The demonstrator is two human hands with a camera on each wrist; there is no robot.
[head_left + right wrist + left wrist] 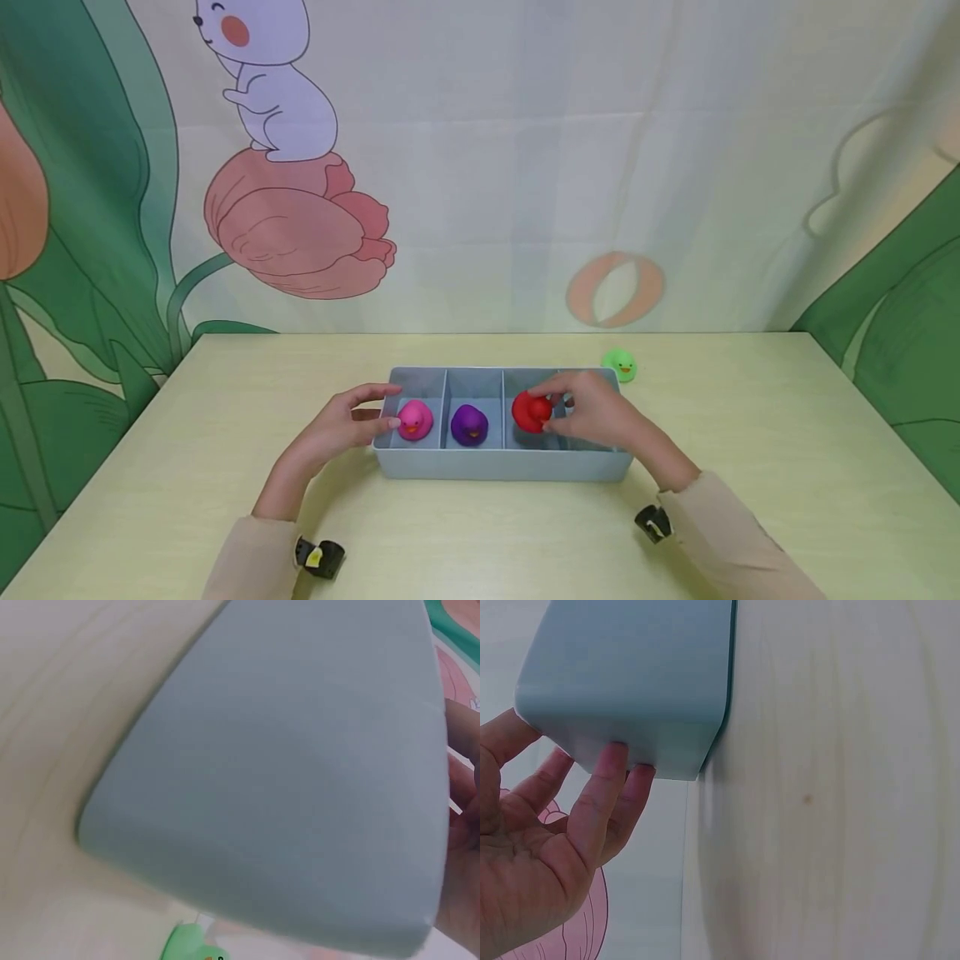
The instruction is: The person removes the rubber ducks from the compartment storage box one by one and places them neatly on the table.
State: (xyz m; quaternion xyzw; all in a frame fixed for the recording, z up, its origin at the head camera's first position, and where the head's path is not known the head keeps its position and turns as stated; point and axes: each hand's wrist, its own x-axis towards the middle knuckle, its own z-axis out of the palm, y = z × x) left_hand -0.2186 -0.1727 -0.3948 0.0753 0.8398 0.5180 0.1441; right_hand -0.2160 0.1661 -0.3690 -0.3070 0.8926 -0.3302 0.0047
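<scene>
Right hand [600, 412] reaching over the grey tray [501, 467] on the pale desk [750, 467], fingers curled around the red duck [531, 412] and pinching it over the third compartment from the left, just above or at the tray floor; cannot tell which. Left hand [347, 421] steadying the tray's left end, fingers [604, 796] mostly straight and pressed against the outer wall, thumb along the rim. Pink duck [414, 419] sitting in the leftmost compartment, purple duck [469, 424] in the next. Green duck [620, 365] resting on the desk just behind the tray's far right corner.
</scene>
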